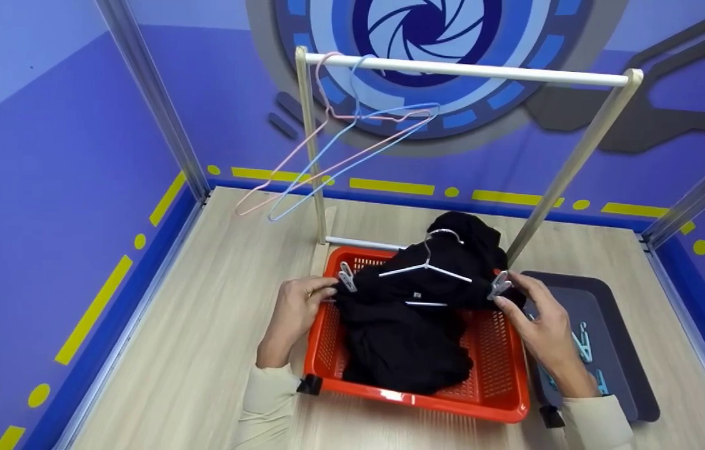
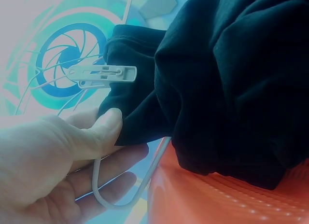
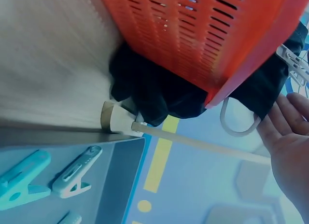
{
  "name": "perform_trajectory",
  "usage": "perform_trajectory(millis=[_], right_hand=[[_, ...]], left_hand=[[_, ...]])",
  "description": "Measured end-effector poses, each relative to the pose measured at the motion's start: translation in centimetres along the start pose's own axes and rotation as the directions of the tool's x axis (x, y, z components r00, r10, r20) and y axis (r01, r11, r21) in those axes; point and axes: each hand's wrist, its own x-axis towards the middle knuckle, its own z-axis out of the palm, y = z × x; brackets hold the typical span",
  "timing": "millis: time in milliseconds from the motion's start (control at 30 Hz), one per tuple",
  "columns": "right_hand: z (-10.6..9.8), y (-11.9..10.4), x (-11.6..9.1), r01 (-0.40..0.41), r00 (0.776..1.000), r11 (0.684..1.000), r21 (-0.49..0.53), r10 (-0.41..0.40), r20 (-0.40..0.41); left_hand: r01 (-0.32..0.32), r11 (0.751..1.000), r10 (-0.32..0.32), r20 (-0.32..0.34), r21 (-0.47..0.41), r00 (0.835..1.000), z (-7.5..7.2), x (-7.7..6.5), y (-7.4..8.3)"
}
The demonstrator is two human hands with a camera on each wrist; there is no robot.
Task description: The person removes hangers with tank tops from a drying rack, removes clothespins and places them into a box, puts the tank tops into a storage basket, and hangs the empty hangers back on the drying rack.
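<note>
A white hanger [image 1: 427, 266] lies over a crumpled black garment [image 1: 405, 344] that fills much of the red basket [image 1: 414, 400]. Two pale clothespins clip the cloth, one at the left end [image 1: 347, 277] and one at the right end [image 1: 499, 285]. My left hand [image 1: 290, 315] pinches the garment's corner between thumb and fingers beside the left clothespin; the hanger's rounded end [image 2: 117, 206] shows below the cloth. On the other side, my right hand [image 1: 545, 326] holds the cloth edge close to the right clothespin. Folds hide most of the hanger's lower bar.
Behind the basket stands a rack with a white rail [image 1: 484, 70]. From its left end hang a pink hanger [image 1: 317, 78] and a blue hanger [image 1: 353, 81]. A dark tray [image 1: 630, 350] with several turquoise clothespins [image 1: 584, 344] lies right of the basket, partly under my right arm.
</note>
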Motion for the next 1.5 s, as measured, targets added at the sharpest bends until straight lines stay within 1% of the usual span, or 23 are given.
perform_trajectory(millis=[67,233,300,400,533,667,833,933,1000,1133,1267,1333,1500], right_hand=[[0.1,-0.2,0.2,-0.01,1.0,1.0,0.008,0.01,0.003],[0.1,-0.8,0.6,-0.09,0.996,0.996,0.026,0.089,0.02],[0.1,-0.9,0.7,-0.105,0.994,0.994,0.029,0.104,0.023],[0.2,-0.8,0.8,-0.115,0.993,0.993,0.041,0.115,0.017],[0.5,-0.4,0.7,-0.094,0.995,0.995,0.044,0.095,-0.016],[0.7,-0.4,0.6,-0.053,0.997,0.998,0.021,0.054,-0.059],[0.7,-1.8,1.0,-0.014,0.996,1.0,0.027,0.017,-0.092],[0.5,-3.0,1.3,-0.002,0.995,0.998,0.06,0.008,-0.098],[0.4,-3.3,1.4,-0.004,0.995,0.997,0.082,0.012,-0.095],[0.4,-2.3,1.3,-0.013,0.995,0.995,0.104,0.024,-0.101],[0.2,-1.1,1.1,-0.018,0.994,0.989,0.145,0.034,-0.108],[0.0,-1.0,1.1,-0.027,0.993,0.987,0.158,0.044,-0.107],[-0.5,-1.2,1.0,-0.034,0.991,0.99,0.134,0.051,-0.126]], left_hand=[[0.002,1.0,-0.002,-0.001,-0.005,1.0,0.0,-0.1,0.0],[0.009,0.999,-0.009,0.008,-0.051,1.0,0.0,-0.2,-0.1],[0.009,0.998,-0.009,0.014,-0.064,1.0,0.0,-0.3,-0.1],[0.007,0.998,-0.006,0.015,-0.06,1.0,0.0,-0.4,-0.1],[0.005,0.999,-0.005,0.013,-0.043,1.0,-0.1,-0.5,-0.2],[0.011,0.998,-0.01,0.021,-0.054,1.0,-0.1,-0.5,-0.2],[0.024,0.996,-0.021,0.03,-0.09,0.999,-0.1,-0.6,-0.2],[0.018,0.996,-0.016,0.027,-0.088,1.0,-0.1,-0.6,-0.2],[0.015,0.997,-0.014,0.024,-0.081,1.0,-0.1,-0.6,-0.2],[0.017,0.995,-0.014,0.03,-0.096,0.999,-0.1,-0.6,-0.2],[0.049,0.992,-0.045,0.04,-0.115,0.998,-0.1,-0.6,-0.2],[0.063,0.991,-0.058,0.045,-0.122,0.997,-0.2,-0.6,-0.1],[0.043,0.996,-0.04,0.042,-0.079,0.998,-0.2,-0.6,0.1]])
